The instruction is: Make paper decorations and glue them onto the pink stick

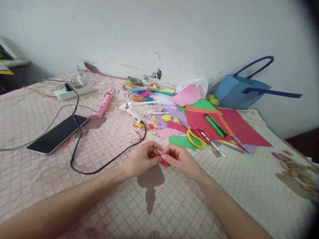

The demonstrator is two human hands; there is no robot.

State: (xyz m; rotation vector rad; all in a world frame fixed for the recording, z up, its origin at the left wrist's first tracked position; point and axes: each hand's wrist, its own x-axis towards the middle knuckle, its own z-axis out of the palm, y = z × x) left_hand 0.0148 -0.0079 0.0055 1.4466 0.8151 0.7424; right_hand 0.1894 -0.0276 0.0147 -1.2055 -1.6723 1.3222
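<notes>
Between my two hands is a small red piece of paper [164, 163], pinched above the checked tablecloth. My left hand [145, 158] closes on its left end with thumb and fingers. From the right, my right hand [178, 158] pinches the same piece, thumb on top. The fingertips of both hands nearly meet, and they hide much of the paper. Beyond them lie a white glue gun [132, 112] with a black cable, yellow-handled scissors [196, 139] and small paper scraps [149, 127].
A black-screened tablet [58, 134] and a white power strip [74, 92] lie at the left. Coloured sheets [239, 127] with a green cutter [215, 125] are at the right, before a blue bag [241, 91]. The cable [109, 162] loops left of my left hand.
</notes>
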